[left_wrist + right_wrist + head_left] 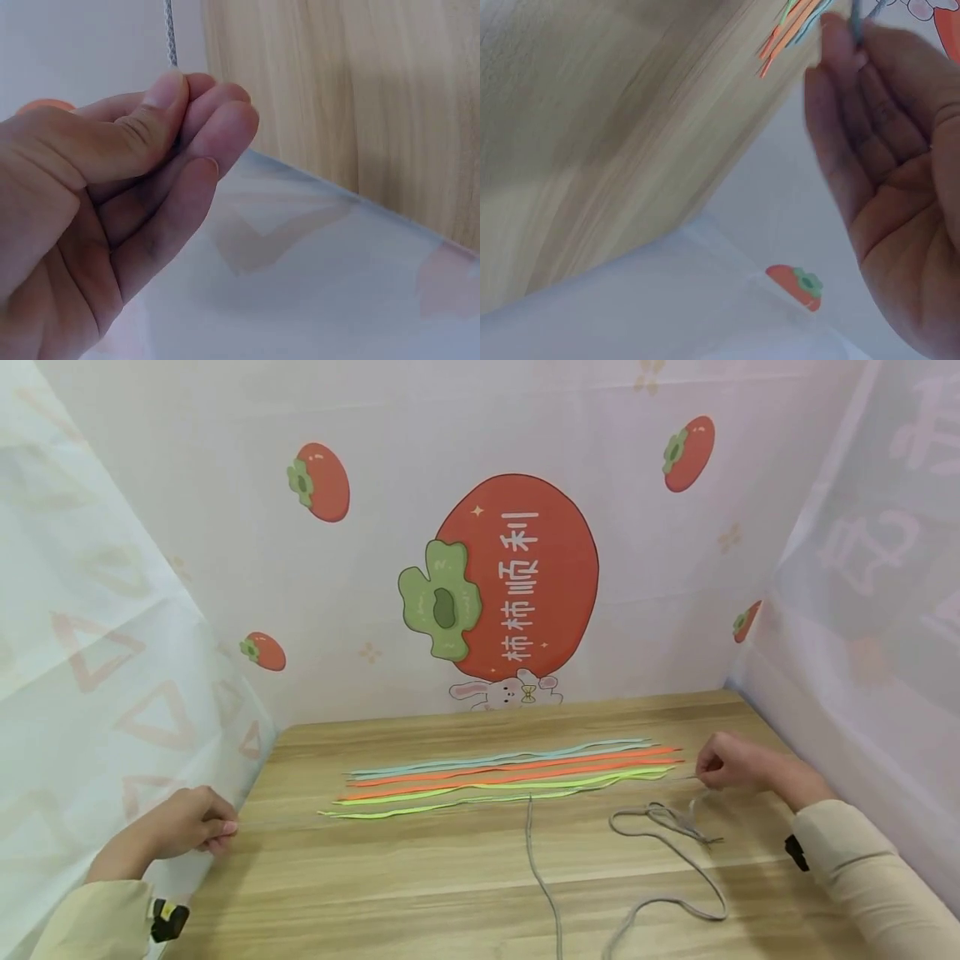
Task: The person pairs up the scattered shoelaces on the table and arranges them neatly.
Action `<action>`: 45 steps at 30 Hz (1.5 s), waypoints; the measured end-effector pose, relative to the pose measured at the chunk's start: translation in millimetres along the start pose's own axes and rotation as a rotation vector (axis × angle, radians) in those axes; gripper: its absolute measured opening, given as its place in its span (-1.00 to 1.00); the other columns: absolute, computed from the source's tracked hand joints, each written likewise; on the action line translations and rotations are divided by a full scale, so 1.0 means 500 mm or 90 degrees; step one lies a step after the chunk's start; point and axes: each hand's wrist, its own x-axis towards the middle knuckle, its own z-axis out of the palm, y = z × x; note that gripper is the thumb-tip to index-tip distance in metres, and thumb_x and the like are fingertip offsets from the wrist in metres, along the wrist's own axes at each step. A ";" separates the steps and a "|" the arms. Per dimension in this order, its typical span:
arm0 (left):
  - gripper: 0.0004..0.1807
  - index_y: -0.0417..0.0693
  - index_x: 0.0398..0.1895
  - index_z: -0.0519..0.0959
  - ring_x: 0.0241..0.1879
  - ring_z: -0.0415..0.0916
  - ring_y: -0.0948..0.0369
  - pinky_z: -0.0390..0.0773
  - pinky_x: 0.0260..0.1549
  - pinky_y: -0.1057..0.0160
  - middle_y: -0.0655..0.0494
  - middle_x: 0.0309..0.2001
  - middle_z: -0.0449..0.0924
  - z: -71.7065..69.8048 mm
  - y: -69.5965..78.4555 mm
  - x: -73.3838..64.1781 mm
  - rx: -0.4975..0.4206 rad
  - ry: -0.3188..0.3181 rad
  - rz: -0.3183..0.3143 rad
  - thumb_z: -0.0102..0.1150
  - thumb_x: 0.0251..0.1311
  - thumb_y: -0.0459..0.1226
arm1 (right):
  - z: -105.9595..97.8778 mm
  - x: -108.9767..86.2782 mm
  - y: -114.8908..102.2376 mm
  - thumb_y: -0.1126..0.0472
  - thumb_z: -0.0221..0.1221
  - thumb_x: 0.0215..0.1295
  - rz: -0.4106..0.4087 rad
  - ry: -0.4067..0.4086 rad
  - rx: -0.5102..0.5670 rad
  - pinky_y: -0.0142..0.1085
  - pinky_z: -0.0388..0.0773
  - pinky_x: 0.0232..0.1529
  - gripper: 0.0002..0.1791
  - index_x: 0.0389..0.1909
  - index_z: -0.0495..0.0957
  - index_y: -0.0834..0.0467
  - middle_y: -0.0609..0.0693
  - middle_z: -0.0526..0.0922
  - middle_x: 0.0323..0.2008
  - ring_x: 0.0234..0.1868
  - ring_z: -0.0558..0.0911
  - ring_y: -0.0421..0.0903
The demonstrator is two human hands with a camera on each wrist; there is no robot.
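My left hand (191, 822) pinches one end of a thin grey cord (169, 34) between thumb and fingertips. At the right side, my right hand (738, 764) pinches the same-looking grey strand (856, 19). The strand runs nearly straight between the hands, faint in the head view, just along the near side of the laid-out laces. These laces lie side by side: light blue laces (495, 760) at the back, orange laces (517, 767) in the middle, yellow-green laces (442, 808) at the front.
A loose grey cord (712, 893) winds over the wooden table (375, 885), bunched below the right hand. Another grey length (534, 860) runs toward the front edge. Printed white cloth (360, 635) walls the table at back and sides.
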 end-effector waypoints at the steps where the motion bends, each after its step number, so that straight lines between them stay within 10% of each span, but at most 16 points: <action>1: -0.74 -0.07 -0.49 0.70 -0.51 0.57 0.46 0.61 -0.52 0.36 0.26 -0.53 0.67 -0.003 -0.001 -0.001 0.006 0.003 -0.003 0.23 0.43 -0.37 | -0.002 -0.003 0.005 0.48 0.28 0.20 -0.006 0.005 0.001 -0.45 0.41 -0.49 -0.76 -0.57 0.67 0.13 -0.25 0.55 -0.59 -0.55 0.39 -0.45; 7: -0.81 -0.13 -0.40 0.75 -0.51 0.56 0.48 0.63 -0.49 0.37 0.23 -0.51 0.70 -0.020 -0.018 -0.018 0.036 0.021 -0.052 0.25 0.41 -0.40 | -0.017 -0.034 0.040 0.52 0.27 0.18 -0.021 0.031 0.009 -0.44 0.37 -0.52 -0.73 -0.62 0.63 0.15 -0.26 0.50 -0.62 -0.57 0.35 -0.46; 19: -0.84 -0.13 -0.38 0.77 -0.49 0.61 0.40 0.65 -0.48 0.37 0.19 -0.48 0.73 -0.029 -0.040 -0.020 0.055 0.054 -0.125 0.28 0.39 -0.40 | -0.059 -0.086 0.070 0.30 0.33 0.40 0.175 0.009 0.032 -0.39 0.64 -0.35 -0.88 -0.26 0.79 0.28 -0.06 0.80 -0.39 -0.40 0.67 -0.34; 28: -0.85 -0.21 -0.34 0.78 -0.49 0.65 0.30 0.62 -0.49 0.36 0.19 -0.49 0.75 -0.024 -0.044 -0.021 0.068 0.077 -0.180 0.27 0.37 -0.42 | -0.072 -0.124 0.104 0.26 0.24 0.51 0.160 0.032 0.022 -0.41 0.53 -0.42 -0.74 -0.43 0.73 0.21 -0.11 0.69 -0.52 -0.51 0.54 -0.37; 45: -0.72 -0.05 -0.61 0.69 -0.56 0.38 0.24 0.34 -0.47 0.24 0.27 -0.67 0.58 -0.027 -0.041 -0.019 0.190 0.148 -0.169 0.24 0.29 -0.40 | -0.096 -0.193 0.139 0.22 0.21 0.55 0.276 0.101 -0.059 -0.37 0.53 -0.40 -0.75 -0.15 0.78 0.31 -0.10 0.78 -0.40 -0.45 0.60 -0.34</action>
